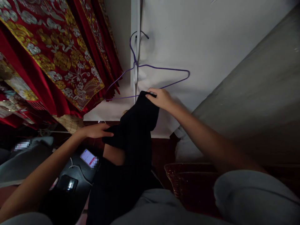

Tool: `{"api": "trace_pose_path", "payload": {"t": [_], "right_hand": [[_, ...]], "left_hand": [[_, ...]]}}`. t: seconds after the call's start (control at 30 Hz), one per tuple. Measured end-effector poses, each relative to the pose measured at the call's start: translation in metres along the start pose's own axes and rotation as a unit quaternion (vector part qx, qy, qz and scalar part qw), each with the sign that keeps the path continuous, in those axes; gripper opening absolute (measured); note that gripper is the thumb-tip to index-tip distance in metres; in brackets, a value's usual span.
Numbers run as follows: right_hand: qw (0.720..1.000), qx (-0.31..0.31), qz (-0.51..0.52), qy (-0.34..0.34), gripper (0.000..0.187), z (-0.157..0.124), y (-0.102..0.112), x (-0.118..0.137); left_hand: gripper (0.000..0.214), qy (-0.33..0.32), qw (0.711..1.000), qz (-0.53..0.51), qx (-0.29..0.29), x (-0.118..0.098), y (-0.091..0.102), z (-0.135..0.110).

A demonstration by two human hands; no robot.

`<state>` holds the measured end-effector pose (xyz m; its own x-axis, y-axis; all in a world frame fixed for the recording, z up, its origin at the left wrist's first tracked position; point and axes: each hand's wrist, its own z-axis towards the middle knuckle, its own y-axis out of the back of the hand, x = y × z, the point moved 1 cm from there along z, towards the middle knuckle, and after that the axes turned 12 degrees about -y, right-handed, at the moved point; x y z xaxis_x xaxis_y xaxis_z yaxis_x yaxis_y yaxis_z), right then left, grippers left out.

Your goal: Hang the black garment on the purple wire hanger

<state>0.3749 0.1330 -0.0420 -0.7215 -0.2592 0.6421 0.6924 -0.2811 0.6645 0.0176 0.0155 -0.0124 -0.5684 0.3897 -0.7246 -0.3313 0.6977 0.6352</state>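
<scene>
A black garment (138,125) is draped over the bottom bar of a purple wire hanger (164,68), and its exact kind cannot be made out. My right hand (160,99) pinches the cloth's upper edge close to that bar. Lower and to the left, my left hand (99,131) has its fingers closed on another part of the same cloth. The hanger's hook points up in front of a white upright strip on the wall. Where the cloth meets the dark clothing on my lap, the border is hard to see.
Red embroidered cloth (70,59) with gold and silver flowers hangs at upper left. A lit phone (89,158), a white cable (81,170) and a dark shiny object (67,183) lie on a black surface. A red glossy bag-like item (194,184) stands at lower right, below a grey covering (246,93).
</scene>
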Motion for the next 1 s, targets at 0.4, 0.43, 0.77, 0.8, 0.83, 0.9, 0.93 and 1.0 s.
{"api": "trace_pose_path", "payload": {"t": [0.4,0.43,0.77,0.8,0.83,0.9,0.93,1.0], "right_hand": [[0.997,0.007,0.072,0.020,0.041,-0.039,0.060,0.007],[0.997,0.013,0.076,0.018,0.041,-0.041,0.057,0.008],[0.990,-0.119,0.031,0.067,0.032,-0.050,0.053,0.017],[0.982,-0.174,0.036,0.059,0.034,-0.048,0.062,0.011],[0.972,-0.228,0.045,0.042,0.037,-0.045,0.072,0.004],[0.951,-0.305,0.055,0.003,0.042,-0.038,0.094,-0.010],[0.946,-0.319,0.058,-0.013,0.044,-0.033,0.104,-0.016],[0.959,-0.273,0.070,-0.031,0.047,-0.022,0.121,-0.026]], "left_hand": [[0.026,-0.080,0.940,0.190,-0.272,-0.002,0.061,0.037],[0.024,-0.100,0.931,0.171,-0.307,-0.009,0.062,0.041],[0.038,-0.214,0.868,0.171,-0.413,-0.059,0.079,0.077],[0.034,-0.206,0.863,0.188,-0.420,-0.059,0.083,0.075],[0.030,-0.201,0.857,0.204,-0.429,-0.058,0.087,0.072],[0.022,-0.199,0.844,0.233,-0.440,-0.058,0.094,0.068],[0.019,-0.200,0.838,0.249,-0.442,-0.058,0.097,0.066],[0.014,-0.202,0.823,0.278,-0.453,-0.055,0.104,0.065]]}}
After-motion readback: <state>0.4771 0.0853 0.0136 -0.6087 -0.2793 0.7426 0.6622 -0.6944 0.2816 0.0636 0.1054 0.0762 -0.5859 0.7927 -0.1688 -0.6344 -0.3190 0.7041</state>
